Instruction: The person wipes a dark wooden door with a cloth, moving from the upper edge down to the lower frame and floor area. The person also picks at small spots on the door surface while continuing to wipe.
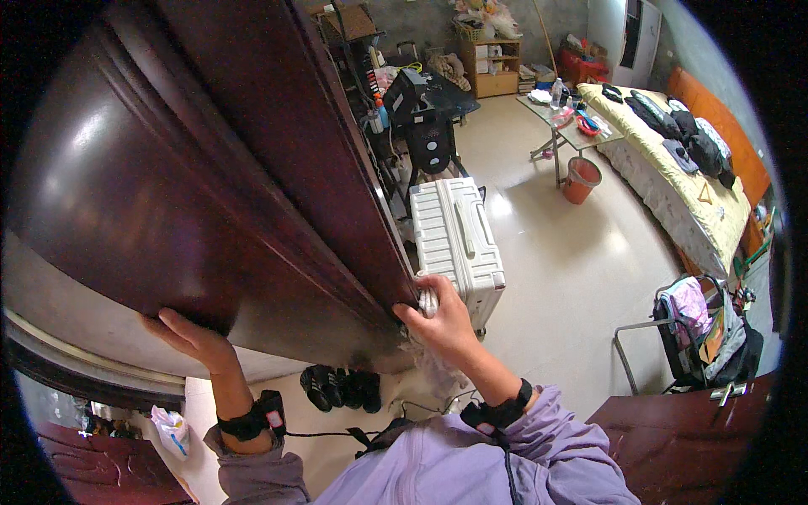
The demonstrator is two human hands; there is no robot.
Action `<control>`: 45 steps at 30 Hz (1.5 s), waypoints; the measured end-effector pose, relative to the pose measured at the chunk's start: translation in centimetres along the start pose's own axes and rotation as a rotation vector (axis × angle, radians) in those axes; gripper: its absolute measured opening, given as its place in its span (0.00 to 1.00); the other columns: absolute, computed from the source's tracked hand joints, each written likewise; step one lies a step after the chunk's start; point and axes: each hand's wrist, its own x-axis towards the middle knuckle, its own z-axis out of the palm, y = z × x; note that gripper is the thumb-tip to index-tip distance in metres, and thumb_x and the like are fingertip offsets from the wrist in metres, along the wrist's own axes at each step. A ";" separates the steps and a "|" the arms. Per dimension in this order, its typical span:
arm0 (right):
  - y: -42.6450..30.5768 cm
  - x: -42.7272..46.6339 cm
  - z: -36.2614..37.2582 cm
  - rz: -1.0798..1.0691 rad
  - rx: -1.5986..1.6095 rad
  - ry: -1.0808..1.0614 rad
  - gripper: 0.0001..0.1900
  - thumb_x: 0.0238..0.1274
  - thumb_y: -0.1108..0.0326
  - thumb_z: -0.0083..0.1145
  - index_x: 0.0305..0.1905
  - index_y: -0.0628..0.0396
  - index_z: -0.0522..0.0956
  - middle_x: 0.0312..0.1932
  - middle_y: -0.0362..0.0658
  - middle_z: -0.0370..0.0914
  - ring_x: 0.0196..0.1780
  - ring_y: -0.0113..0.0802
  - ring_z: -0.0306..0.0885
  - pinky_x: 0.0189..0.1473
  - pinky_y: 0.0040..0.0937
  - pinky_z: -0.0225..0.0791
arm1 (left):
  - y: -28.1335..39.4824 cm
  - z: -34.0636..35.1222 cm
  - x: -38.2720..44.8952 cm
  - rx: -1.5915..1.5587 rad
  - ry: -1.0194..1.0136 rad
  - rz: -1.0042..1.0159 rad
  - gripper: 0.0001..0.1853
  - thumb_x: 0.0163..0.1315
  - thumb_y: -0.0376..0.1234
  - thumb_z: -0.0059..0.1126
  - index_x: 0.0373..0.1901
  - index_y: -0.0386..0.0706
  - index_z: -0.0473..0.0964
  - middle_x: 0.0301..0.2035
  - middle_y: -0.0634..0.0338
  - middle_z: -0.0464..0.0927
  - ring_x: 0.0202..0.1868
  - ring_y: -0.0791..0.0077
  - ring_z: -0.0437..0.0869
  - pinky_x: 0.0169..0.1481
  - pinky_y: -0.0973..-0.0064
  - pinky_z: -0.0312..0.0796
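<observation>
A large, glossy dark red-brown wooden panel (252,252) with moulded ridges leans across the left of the view. It is too close to tell which piece of furniture it belongs to. At its lower left edge is my left hand (201,344), thumb raised and the other fingers partly hidden. My right hand (445,319) grips the panel's right edge, thumb on the near side. Crumpled white material (428,303), plastic or cloth, shows between that thumb and forefinger. Just beyond the right hand stands an upright white ribbed suitcase (451,233).
Black shoes (341,386) and thin cables lie on the floor below the panel. A chair with clothes (688,309) and a dark door (682,429) are at right. Farther off are a glass table (603,136), a red bin (581,181) and a bed (688,183).
</observation>
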 end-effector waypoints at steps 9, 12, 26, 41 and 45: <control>-6.0 0.2 -2.8 0.235 0.489 0.029 0.22 0.55 0.64 0.71 0.51 0.59 0.75 0.48 0.44 0.76 0.50 0.28 0.76 0.52 0.27 0.70 | 0.0 0.2 -0.2 -0.034 0.005 -0.033 0.36 0.75 0.50 0.39 0.73 0.32 0.52 0.69 0.42 0.58 0.67 0.52 0.63 0.72 0.59 0.56; -10.3 1.8 -5.3 -0.275 0.789 0.226 0.24 0.60 0.77 0.64 0.60 0.57 0.69 0.50 0.43 0.74 0.51 0.30 0.75 0.52 0.28 0.72 | 0.0 0.1 -0.1 -0.051 -0.008 0.003 0.35 0.75 0.49 0.39 0.73 0.32 0.51 0.69 0.42 0.58 0.67 0.52 0.62 0.72 0.59 0.55; -4.3 0.1 0.7 -1.072 -0.488 0.445 0.18 0.49 0.66 0.65 0.49 0.39 0.85 0.58 0.34 0.74 0.63 0.42 0.65 0.56 0.39 0.65 | 0.1 -0.3 -0.4 0.062 -0.016 0.018 0.33 0.77 0.45 0.37 0.72 0.29 0.51 0.68 0.42 0.59 0.67 0.53 0.63 0.73 0.62 0.52; -38.4 11.9 -9.3 -1.643 -0.207 0.741 0.23 0.53 0.80 0.51 0.56 0.57 0.76 0.54 0.51 0.77 0.55 0.50 0.75 0.57 0.43 0.66 | 0.0 -0.7 -0.5 0.089 -0.087 0.078 0.33 0.74 0.43 0.38 0.72 0.30 0.51 0.67 0.40 0.60 0.69 0.51 0.62 0.73 0.60 0.52; -39.7 11.7 -9.4 -1.559 -0.258 0.775 0.28 0.49 0.77 0.49 0.59 0.49 0.77 0.58 0.43 0.77 0.57 0.40 0.74 0.58 0.42 0.57 | 0.7 -0.6 -0.5 -0.032 -0.104 0.070 0.34 0.73 0.43 0.39 0.73 0.30 0.50 0.67 0.41 0.60 0.68 0.52 0.63 0.73 0.60 0.53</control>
